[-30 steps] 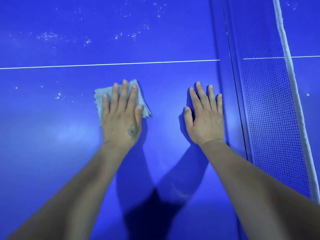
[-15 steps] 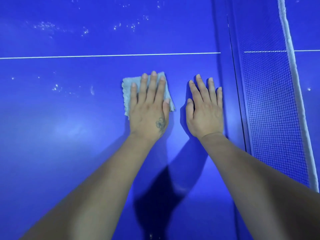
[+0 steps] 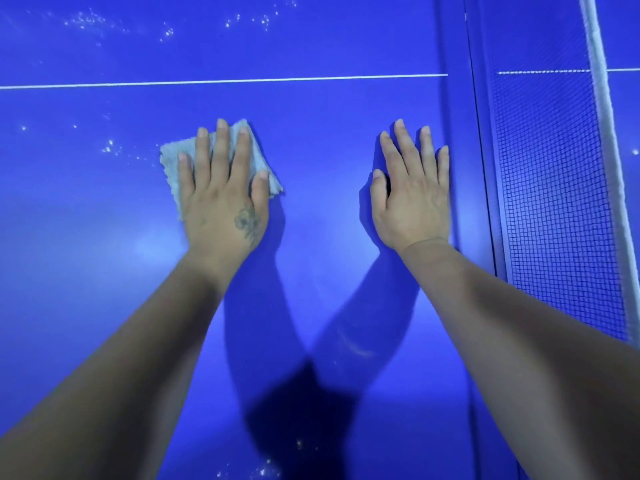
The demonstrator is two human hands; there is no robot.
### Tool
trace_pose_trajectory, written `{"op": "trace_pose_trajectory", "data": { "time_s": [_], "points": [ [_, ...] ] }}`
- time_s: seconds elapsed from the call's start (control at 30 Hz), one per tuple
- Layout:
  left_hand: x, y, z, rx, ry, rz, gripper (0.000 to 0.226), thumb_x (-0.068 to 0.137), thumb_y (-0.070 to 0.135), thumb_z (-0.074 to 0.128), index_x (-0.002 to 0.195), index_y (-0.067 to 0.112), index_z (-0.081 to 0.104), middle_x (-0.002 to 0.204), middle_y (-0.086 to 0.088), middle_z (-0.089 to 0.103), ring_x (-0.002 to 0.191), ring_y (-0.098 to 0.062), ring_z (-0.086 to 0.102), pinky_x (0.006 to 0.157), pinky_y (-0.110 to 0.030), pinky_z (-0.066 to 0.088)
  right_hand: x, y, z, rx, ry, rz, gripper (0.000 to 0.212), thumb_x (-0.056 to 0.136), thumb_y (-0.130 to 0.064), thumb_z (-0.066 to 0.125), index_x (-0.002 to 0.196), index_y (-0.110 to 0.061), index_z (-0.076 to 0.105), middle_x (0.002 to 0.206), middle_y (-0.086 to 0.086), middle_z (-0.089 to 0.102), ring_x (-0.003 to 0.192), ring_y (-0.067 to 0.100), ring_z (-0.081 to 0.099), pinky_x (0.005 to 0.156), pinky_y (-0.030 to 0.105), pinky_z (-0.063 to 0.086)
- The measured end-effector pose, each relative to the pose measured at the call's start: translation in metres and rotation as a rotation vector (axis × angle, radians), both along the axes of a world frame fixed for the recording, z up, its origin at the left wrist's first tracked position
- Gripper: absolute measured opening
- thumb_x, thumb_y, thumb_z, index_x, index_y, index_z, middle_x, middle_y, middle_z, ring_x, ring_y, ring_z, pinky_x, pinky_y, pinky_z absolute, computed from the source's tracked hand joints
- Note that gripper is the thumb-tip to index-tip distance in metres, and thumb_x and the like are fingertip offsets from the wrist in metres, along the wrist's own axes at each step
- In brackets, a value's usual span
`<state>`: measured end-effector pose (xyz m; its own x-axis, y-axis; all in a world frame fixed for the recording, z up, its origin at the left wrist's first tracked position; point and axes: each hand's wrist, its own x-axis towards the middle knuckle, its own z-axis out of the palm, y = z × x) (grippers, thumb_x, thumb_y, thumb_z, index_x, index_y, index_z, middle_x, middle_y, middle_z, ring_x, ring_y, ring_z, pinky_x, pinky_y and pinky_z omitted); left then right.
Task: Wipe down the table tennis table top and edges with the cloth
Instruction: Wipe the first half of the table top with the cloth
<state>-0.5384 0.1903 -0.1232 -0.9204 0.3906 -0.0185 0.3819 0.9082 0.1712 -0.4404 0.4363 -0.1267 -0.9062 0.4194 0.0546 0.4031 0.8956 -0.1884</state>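
Note:
A blue table tennis table top [image 3: 104, 271] fills the view. My left hand [image 3: 223, 192] lies flat with straight fingers on a folded light grey cloth [image 3: 169, 164], pressing it onto the surface. Most of the cloth is hidden under the hand. My right hand [image 3: 412, 195] rests flat on the bare table, fingers straight, right beside the net's base.
The net [image 3: 554, 202] with its white top band [image 3: 602, 116] runs up the right side. A white centre line [image 3: 221, 80] crosses the table beyond my hands. White specks and droplets [image 3: 110, 147] lie left of the cloth, more at the top and near the bottom edge.
My left hand slid the cloth right toward my right hand, then back left. My right hand has stayed planted by the net.

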Motion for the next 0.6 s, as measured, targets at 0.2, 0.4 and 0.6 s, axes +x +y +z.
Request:
{"op": "trace_pose_trajectory", "data": {
  "time_s": [0.2, 0.4, 0.6],
  "points": [
    [0.012, 0.058, -0.002, 0.038, 0.021, -0.006, 0.062, 0.112, 0.045, 0.02, 0.171, 0.025, 0.017, 0.179, -0.007, 0.012, 0.165, -0.033, 0.007, 0.131, -0.059, 0.008, 0.001, -0.001, 0.001, 0.014, 0.003, 0.012, 0.061, 0.107, -0.038, 0.029, 0.165, -0.02, 0.039, 0.177, -0.002, 0.026, 0.165, 0.033, 0.015, 0.133, 0.059, 0.01],
    [0.089, 0.067, -0.002, 0.04, 0.033, -0.173, 0.062, 0.114, 0.042, 0.021, 0.171, 0.018, 0.014, 0.179, -0.006, 0.011, 0.166, -0.03, 0.005, 0.131, -0.057, 0.009, 0.002, 0.0, 0.004, -0.004, -0.015, 0.015, 0.067, 0.103, -0.036, 0.025, 0.166, -0.02, 0.037, 0.177, -0.002, 0.024, 0.165, 0.033, 0.013, 0.133, 0.059, 0.008],
    [0.136, 0.001, 0.003, 0.004, 0.009, -0.151, 0.06, 0.115, 0.04, 0.027, 0.171, 0.022, 0.017, 0.179, -0.003, 0.012, 0.166, -0.027, 0.005, 0.132, -0.055, 0.01, 0.006, 0.0, 0.008, -0.06, -0.015, 0.028, 0.069, 0.099, -0.035, 0.023, 0.165, -0.019, 0.04, 0.177, -0.002, 0.024, 0.166, 0.031, 0.012, 0.134, 0.057, 0.004]
  ]
}}
